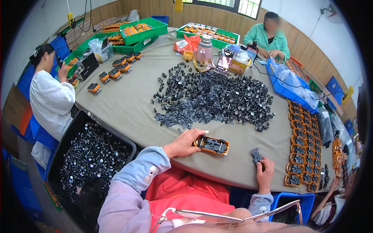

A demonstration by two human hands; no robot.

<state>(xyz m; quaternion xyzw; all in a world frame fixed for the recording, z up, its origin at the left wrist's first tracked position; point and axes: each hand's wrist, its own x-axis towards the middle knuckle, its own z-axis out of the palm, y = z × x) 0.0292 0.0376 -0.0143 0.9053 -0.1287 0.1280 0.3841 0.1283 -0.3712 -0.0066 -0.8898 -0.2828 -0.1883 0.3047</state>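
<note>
Right hand point(265, 173): fingers clenched round a small dark wheel part point(256, 155), held upright near the table point(132, 105) edge. Left hand point(185, 142): grasping the orange toy car chassis point(212, 144), underside up, long axis left-right, lying left of the part. Beyond: matte black wheel heap point(217, 99)

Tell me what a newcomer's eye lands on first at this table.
First comes the big heap of small black wheel parts spread over the middle of the grey table. Next, the orange toy car chassis lying upside down at the near edge under the left hand, while the right hand holds a small dark part. Along the right edge run rows of orange chassis, and a black bin of wheels sits lower left.
</note>
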